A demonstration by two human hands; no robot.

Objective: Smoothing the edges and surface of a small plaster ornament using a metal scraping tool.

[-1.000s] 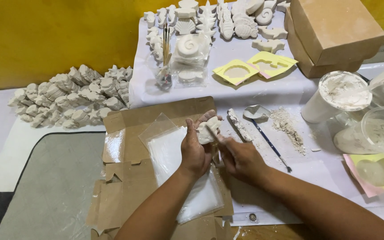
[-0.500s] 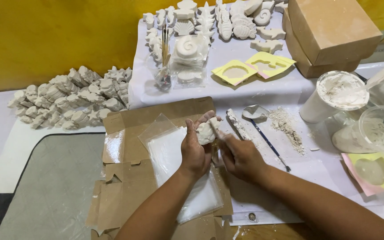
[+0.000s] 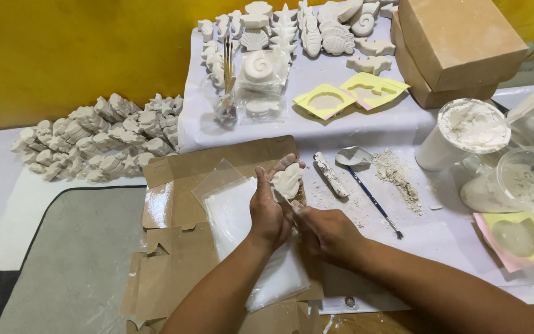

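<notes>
**Plaster Piece Held Over the Cardboard**

Far to the left of the left hand, a heap of white plaster casts [image 3: 97,139] lies against the yellow wall. Just below that hand, a flattened cardboard sheet [image 3: 174,247] carries a clear plastic bag [image 3: 242,229]. The left hand [image 3: 270,207] is closed around a pale plaster figure [image 3: 287,180], its fingers wrapped behind the piece and holding it upright above the bag. The right hand [image 3: 326,232] sits touching the left, closed on a thin tool whose tip meets the figure's lower edge; the tool itself is too small to name. Just right of the hands lie a crusted stick [image 3: 330,174], a spoon [image 3: 353,157], a thin brush [image 3: 375,204] and loose powder [image 3: 397,176]. Further right stands a white tub of plaster [image 3: 461,133], with a yellow mould [image 3: 523,238] well right of the right hand.
</notes>
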